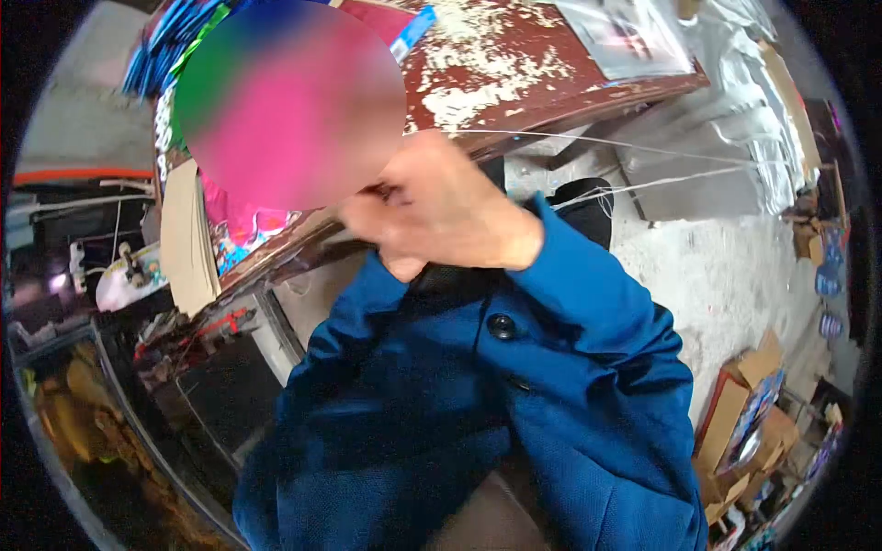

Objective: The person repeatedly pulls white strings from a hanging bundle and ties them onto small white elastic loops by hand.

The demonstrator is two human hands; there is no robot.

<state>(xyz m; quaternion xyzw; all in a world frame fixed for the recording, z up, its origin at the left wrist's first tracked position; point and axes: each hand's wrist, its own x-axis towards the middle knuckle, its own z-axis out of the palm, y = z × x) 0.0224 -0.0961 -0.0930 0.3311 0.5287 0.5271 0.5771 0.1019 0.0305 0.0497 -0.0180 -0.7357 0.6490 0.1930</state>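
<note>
My right hand (459, 207) is in front of my chest at the near edge of the worn red-brown table (514, 83), smeared by motion. Its fingers point left and seem bent, but what they hold, if anything, cannot be made out. Mostly behind it lies my left hand (401, 264), of which only a small part near the wrist shows. Pink material (243, 216) is just left of both hands, partly under a large blurred round patch. A thin white string (588, 140) runs from near my right hand toward the right.
Tan cardboard sheets (188, 243) stand at the table's left edge. Blue packets (170, 46) lie at the upper left. A clear plastic package (629, 37) rests on the table's far right. Silvery wrapped goods (735, 110) stand beyond it. Open cardboard boxes (740, 413) sit lower right.
</note>
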